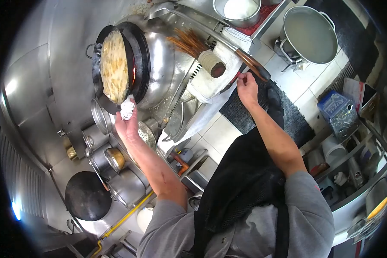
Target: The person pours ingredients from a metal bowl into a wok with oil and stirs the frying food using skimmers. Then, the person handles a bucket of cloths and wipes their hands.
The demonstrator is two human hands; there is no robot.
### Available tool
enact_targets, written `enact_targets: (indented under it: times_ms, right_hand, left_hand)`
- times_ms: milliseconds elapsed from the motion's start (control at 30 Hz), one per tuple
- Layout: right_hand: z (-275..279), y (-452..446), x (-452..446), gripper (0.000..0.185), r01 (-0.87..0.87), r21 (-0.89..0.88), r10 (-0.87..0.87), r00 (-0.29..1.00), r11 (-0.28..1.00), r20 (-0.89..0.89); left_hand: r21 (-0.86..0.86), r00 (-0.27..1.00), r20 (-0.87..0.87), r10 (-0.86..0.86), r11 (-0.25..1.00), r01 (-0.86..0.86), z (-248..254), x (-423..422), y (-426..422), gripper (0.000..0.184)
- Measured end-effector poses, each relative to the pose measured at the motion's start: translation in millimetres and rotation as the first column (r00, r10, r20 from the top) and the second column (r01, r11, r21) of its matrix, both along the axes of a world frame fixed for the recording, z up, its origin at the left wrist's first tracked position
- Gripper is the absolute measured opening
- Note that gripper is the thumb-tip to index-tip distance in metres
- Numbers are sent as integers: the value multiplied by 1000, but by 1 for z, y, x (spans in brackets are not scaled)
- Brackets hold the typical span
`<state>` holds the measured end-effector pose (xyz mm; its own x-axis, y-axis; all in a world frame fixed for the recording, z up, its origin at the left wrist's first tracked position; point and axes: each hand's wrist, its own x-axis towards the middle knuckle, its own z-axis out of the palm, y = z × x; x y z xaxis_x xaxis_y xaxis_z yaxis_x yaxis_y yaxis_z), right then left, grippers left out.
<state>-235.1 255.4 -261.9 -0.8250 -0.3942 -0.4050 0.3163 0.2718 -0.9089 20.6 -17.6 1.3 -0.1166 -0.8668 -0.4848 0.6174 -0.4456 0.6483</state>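
My left hand is closed around a bunched white cloth at the near rim of a black wok. The wok's handle, if the cloth covers it, is hidden. Pale, browned food fills the wok, which is tipped over the burner ring, with an orange glow beside it. At the counter's front edge, my right hand has its fingers curled together by a small red part; what they hold is unclear. Just beyond lies the wooden handle of a long metal ladle or spatula.
A bamboo brush lies on a folded white cloth. Steel pots and a strainer stand left of me. On the floor at right are a large liquid-filled pot and a blue tin.
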Motion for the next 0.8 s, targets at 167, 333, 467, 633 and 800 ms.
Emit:
enact_targets:
  times_ms: [167,333,467,633,800]
  right_hand:
    - [-8,27,9,12,-100,1,100,990,995,-97]
    - [10,82,2,16,-322,30,323,939,946,-115]
    - [26,134,-12,16,-429,204,451,889,880,-76]
    - [19,183,-17,15,-432,216,461,881,876,-107]
    - [24,196,-14,20,-516,259,556,824,816,-110]
  left_hand:
    - [-127,998,20,-61,990,63,-6,-12,27,52]
    - [-37,996,22,-92,995,93,-4,-9,30,45]
    - [-37,998,59,-23,999,25,-25,-9,14,36]
    - [67,997,-34,73,995,-71,-38,-13,9,29]
    - [160,993,77,93,982,-105,-24,-24,11,28]
